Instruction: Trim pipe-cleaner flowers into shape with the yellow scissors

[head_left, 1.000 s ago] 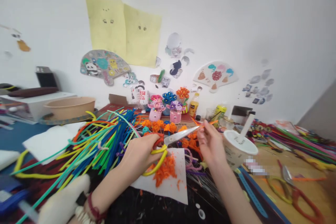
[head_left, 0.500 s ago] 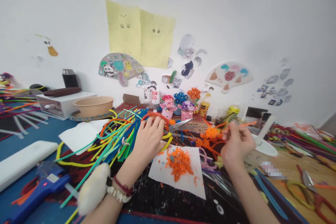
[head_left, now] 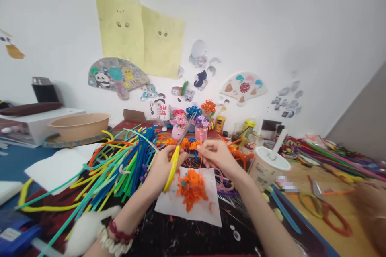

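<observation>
My left hand (head_left: 165, 164) is closed around scissors (head_left: 171, 170) with yellow handles, their blades pointing up and away. Close by on the right, my right hand (head_left: 218, 156) pinches a thin orange pipe cleaner (head_left: 201, 161) between thumb and fingertips. The blades are near this strand but appear apart from it. Below both hands, a heap of orange fuzz clippings (head_left: 193, 190) lies on a white sheet of paper (head_left: 209, 217). Behind the fingers are several orange pipe-cleaner pieces (head_left: 171, 141), partly hidden.
Bundled coloured pipe cleaners (head_left: 135, 168) lie left, beside a blue glue gun (head_left: 18, 235). Potted pipe-cleaner flowers (head_left: 201, 126) stand behind. On the right are a lidded cup with a straw (head_left: 265, 168), red-and-yellow scissors (head_left: 334, 219) and a blurred brown shape (head_left: 368, 209) I cannot make out.
My hands have come together over the paper. The scissors have swung from pointing right to pointing up. The view has turned right, and a blurred shape has appeared at the right edge.
</observation>
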Available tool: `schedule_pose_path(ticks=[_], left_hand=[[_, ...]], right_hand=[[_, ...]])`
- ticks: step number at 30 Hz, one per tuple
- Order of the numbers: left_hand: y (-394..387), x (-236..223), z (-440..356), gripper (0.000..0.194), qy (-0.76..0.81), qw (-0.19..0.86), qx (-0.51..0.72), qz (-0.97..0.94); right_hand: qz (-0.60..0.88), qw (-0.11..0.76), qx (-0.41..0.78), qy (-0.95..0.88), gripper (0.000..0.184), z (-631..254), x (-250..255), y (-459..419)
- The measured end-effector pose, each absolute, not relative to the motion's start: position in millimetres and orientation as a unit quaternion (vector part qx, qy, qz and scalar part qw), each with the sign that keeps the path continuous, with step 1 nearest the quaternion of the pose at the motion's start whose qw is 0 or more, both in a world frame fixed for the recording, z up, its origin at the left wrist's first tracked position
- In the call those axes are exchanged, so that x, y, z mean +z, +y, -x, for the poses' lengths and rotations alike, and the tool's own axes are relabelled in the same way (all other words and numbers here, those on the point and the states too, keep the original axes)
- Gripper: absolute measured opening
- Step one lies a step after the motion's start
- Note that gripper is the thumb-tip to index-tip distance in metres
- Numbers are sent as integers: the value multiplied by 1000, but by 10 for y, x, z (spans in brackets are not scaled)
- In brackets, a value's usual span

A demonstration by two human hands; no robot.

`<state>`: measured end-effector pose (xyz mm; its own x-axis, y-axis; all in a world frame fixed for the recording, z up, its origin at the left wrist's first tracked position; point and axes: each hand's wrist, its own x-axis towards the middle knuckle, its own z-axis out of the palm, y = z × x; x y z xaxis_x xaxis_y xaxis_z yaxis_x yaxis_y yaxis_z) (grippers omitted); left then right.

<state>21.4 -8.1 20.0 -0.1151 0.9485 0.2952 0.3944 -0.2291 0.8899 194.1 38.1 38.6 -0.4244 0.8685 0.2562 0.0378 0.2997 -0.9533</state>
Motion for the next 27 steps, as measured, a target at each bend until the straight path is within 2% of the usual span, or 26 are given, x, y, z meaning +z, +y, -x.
schedule_pose_path(ticks=[4,10,17,23,27], left_hand=[[-139,236,-303,36,480,371,551,-572],[-102,237,-273,31,433,414,597,-533],[-105,269,-227,32,448,361,666,-475],[-108,312,-173,28,482,293,685,-462],[-87,357,11,34,544,216,633,-507]], right_hand=[[289,343,502,-740,37,-1879,363,297],[261,296,548,-738,37,-1854,301,244],[238,308,614,-686,27,-1948,206,240],[292,386,532,-695,25,-1988,175,300],[316,446,476,-689,27,-2037,149,381]])
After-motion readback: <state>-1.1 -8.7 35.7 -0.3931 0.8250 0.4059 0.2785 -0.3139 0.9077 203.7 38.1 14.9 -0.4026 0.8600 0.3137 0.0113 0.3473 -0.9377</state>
